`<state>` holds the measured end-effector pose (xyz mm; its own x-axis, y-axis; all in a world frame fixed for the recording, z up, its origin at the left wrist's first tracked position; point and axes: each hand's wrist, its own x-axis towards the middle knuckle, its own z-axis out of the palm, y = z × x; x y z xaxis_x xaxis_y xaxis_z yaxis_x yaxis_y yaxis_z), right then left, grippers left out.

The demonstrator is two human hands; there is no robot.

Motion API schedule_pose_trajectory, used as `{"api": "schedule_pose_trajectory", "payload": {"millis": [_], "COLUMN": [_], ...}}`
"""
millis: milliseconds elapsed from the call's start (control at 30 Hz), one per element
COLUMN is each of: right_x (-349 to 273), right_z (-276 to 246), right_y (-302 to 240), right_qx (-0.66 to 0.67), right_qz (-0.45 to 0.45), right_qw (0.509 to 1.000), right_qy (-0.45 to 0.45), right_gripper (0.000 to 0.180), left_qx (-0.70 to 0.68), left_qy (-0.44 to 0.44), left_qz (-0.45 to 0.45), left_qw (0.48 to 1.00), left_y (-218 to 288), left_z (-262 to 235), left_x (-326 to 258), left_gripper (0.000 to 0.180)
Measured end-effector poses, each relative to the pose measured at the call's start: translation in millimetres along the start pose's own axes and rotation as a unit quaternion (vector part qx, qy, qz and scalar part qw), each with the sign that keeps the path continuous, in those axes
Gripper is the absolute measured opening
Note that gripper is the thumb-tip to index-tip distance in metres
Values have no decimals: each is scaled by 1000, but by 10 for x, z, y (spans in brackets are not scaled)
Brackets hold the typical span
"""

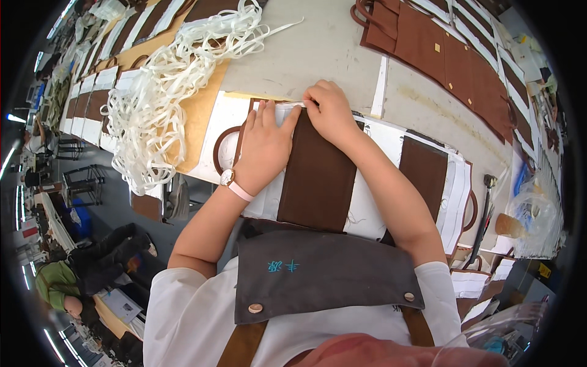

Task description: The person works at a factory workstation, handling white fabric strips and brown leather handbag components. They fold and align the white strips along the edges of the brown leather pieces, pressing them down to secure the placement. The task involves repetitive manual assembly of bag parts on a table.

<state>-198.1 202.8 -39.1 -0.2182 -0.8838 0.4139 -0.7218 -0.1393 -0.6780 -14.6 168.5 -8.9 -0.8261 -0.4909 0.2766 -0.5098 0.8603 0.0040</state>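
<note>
A brown and white bag panel [318,177] lies flat before me, with a brown handle loop [219,150] at its left end and another at its right end. My left hand [268,144] rests on the panel's far left part, fingers stretched toward the far edge and thumb out to the right. Along that edge runs a narrow white strip [296,104]. My right hand [332,113] is closed in a pinch on this strip, just right of my left thumb. Its fingertips partly cover the strip's end.
A large tangled heap of white tape [162,104] lies at the left, on a tan board [205,116]. Brown bag pieces [440,61] lie at the far right. A black-handled tool [483,220] lies right of the panel. Beyond the left table edge, a person [61,284] is in view.
</note>
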Motion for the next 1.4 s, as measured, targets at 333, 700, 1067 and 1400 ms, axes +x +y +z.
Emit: {"api": "schedule_pose_trajectory", "payload": {"millis": [333,700,1067,1400], "right_x": [-21,-152,-191,-299], "right_z": [-221,-220,-417,-382], "right_y": [-30,-77,26,-8], "right_qx": [-125,-210,-59,-26], "right_qz": [-163,-188,47,54], "right_qw": [974,957,996,996], "right_qy": [-95,-62,-37,-62], "right_gripper": [12,12,14,16], "left_qx": [-5,27,-59,-71], "left_qy": [11,16,30,25], "left_qz": [-27,-14,1,-10], "left_qw": [1000,999,998,997], "left_y": [35,17,262,238], "left_z": [-64,7,-13,-17], "left_x": [118,69,109,-61], "left_gripper": [43,43,42,43]}}
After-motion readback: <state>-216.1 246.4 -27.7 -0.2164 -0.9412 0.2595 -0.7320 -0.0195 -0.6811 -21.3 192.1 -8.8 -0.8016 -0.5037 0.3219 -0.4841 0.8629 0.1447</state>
